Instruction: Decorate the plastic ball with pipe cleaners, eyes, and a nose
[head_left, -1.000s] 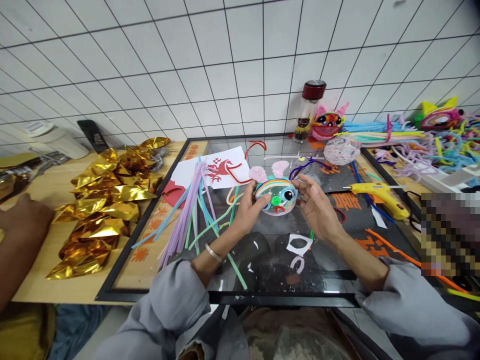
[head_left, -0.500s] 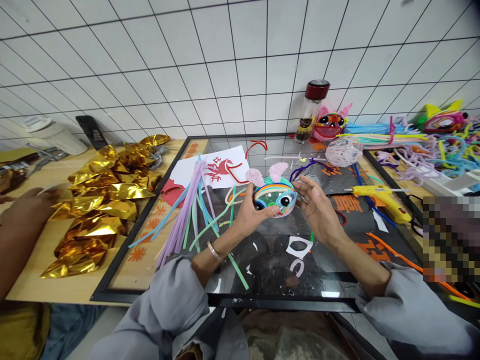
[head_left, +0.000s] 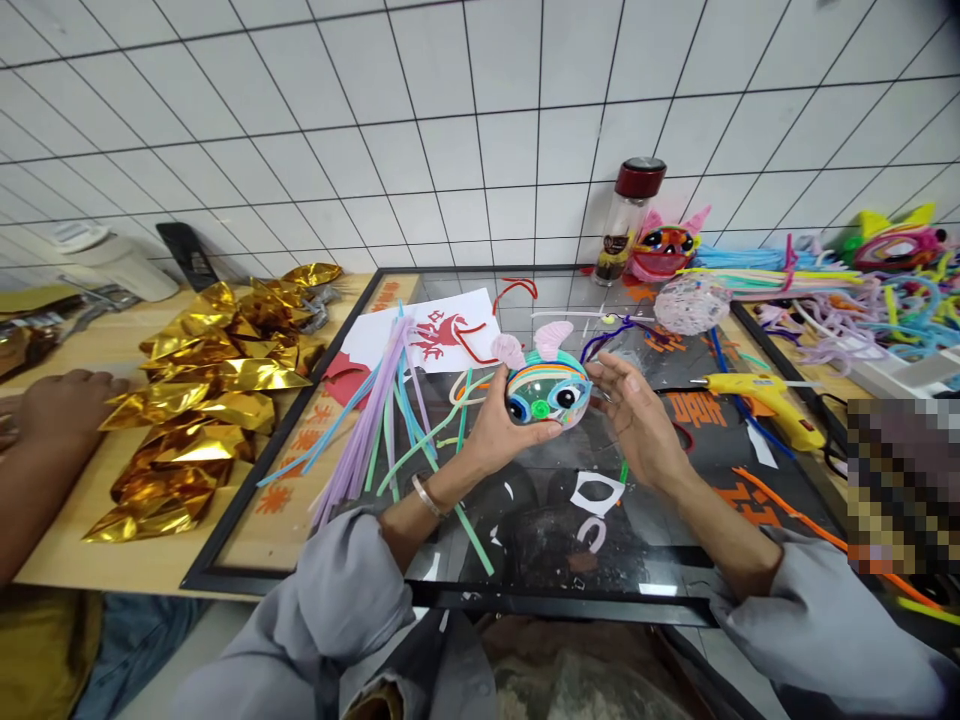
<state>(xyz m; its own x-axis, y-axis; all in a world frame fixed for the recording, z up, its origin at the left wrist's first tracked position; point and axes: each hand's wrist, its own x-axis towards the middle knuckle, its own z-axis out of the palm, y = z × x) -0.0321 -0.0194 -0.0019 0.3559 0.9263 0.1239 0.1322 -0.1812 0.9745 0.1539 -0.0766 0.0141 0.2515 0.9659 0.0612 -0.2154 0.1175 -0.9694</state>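
Observation:
My left hand (head_left: pixel 499 425) grips a craft animal head (head_left: pixel 551 388) from its left side, with the thumb along the bottom. The head is a clear ball with striped pipe-cleaner bands in green, orange and blue. It has two pink ears, big black-and-white eyes and a green spiral nose. My right hand (head_left: pixel 634 415) is close to the ball's right side with its fingers apart; whether a fingertip touches the ball I cannot tell. Below, a white paper cutout (head_left: pixel 598 492) with a hole and a pale curved pipe-cleaner piece (head_left: pixel 592 534) lie on the black-framed glass board (head_left: pixel 525 560).
Pipe cleaners (head_left: pixel 364 430) lie left of centre by a red-and-white paper (head_left: pixel 465 310). A yellow glue gun (head_left: pixel 772 400) lies right. A glass bottle (head_left: pixel 622 225) and a pink animal head (head_left: pixel 664 250) stand behind. Gold foil (head_left: pixel 202 400) and a co-worker's hand (head_left: pixel 67 405) are left.
My left thumb has slid down off the face, uncovering the green nose, and the ball has turned slightly. My right hand has barely moved. The co-worker's hand at the left has shifted.

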